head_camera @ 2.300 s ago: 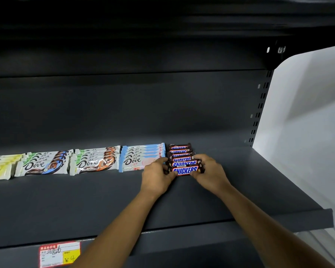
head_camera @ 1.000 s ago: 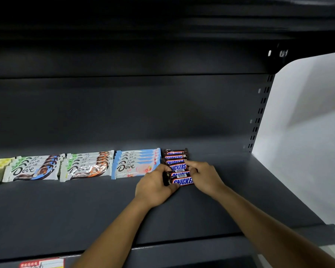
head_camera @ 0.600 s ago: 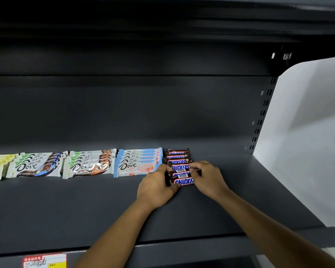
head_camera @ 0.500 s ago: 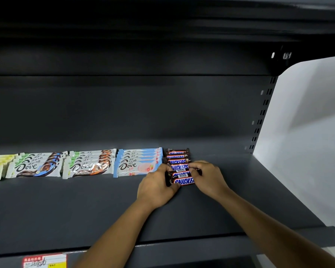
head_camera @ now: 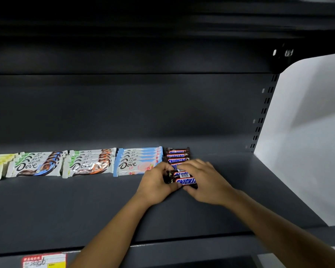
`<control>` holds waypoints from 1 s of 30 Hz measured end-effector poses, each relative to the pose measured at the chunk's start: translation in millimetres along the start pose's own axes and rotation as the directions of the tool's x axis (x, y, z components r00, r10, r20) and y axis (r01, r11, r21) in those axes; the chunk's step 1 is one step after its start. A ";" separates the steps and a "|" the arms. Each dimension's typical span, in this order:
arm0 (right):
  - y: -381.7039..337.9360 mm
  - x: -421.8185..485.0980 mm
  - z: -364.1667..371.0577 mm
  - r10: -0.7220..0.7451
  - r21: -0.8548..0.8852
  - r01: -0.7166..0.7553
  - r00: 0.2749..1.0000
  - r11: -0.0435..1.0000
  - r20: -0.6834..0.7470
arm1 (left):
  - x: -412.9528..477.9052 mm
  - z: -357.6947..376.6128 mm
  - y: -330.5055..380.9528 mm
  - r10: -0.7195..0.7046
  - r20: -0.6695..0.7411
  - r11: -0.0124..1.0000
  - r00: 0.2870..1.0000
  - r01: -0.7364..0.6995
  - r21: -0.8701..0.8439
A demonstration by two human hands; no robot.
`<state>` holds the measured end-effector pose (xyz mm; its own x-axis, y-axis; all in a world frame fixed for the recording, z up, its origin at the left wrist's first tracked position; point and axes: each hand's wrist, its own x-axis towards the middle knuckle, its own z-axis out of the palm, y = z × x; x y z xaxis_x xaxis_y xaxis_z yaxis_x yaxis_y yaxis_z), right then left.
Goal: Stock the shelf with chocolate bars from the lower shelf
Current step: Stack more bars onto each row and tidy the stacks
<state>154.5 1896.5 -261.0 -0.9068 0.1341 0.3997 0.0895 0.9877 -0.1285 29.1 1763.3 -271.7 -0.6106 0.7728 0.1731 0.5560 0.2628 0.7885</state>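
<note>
Snickers bars (head_camera: 185, 180) stay clasped by left grip (head_camera: 155, 183) and right grip (head_camera: 207, 180), which edged leftward.

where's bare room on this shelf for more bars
Bare shelf right of the Snickers row, to the white side panel, and along the front edge. Crowded: Dove stacks leftward; left hand and right hand grip the row's front.

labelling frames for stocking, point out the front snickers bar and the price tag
front snickers bar (head_camera: 186, 181), head view, logo on its wrapper
price tag (head_camera: 44, 261), head view, middle of its face
</note>
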 end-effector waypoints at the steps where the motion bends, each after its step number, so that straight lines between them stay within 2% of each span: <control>1: 0.4 -0.4 0.7 -0.008 -0.023 0.008 1.000 1.000 0.007 | -0.6 -0.7 0.8 -0.012 0.020 0.998 1.000 0.013 -0.062; 4: 4.4 -2.2 -0.3 -0.049 -0.106 0.049 0.999 0.993 0.002 | -1.9 -3.2 3.9 -0.062 0.066 0.961 0.996 0.077 -0.265; 8: 11.6 -1.6 -3.2 -0.216 -0.326 0.155 0.963 0.933 -0.161 | -4.1 -6.2 13.1 -0.139 0.110 0.868 0.984 0.175 -0.466; 10: 13.6 -0.9 -5.9 -0.259 -0.375 0.170 0.945 0.911 -0.201 | -5.5 -5.2 16.8 -0.151 0.122 0.840 0.981 0.192 -0.507; 14: 15.3 0.3 -6.0 -0.257 -0.417 0.165 0.951 0.894 -0.174 | -4.9 -2.4 17.1 -0.166 0.110 0.830 0.980 0.199 -0.521; 19: 22.5 5.5 -5.0 -0.192 -0.360 0.115 0.963 0.926 -0.188 | -6.9 -0.1 21.2 -0.135 0.099 0.836 0.986 0.167 -0.523; 24: 44.9 11.2 -11.3 -0.084 -0.275 0.005 0.957 0.961 -0.277 | -4.9 -1.3 23.1 -0.147 -0.015 0.849 0.989 0.118 -0.515; 30: 82.1 24.2 -10.5 0.160 -0.183 -0.221 0.941 0.958 -0.300 | 0.2 -2.2 16.3 -0.169 -0.118 0.867 0.978 0.091 -0.490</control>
<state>144.2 1981.6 -252.3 -0.7150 0.3080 0.6276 0.3612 0.9314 -0.0455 36.8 1766.4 -257.5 -0.7582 0.6434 0.1058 0.1507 0.0150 0.9885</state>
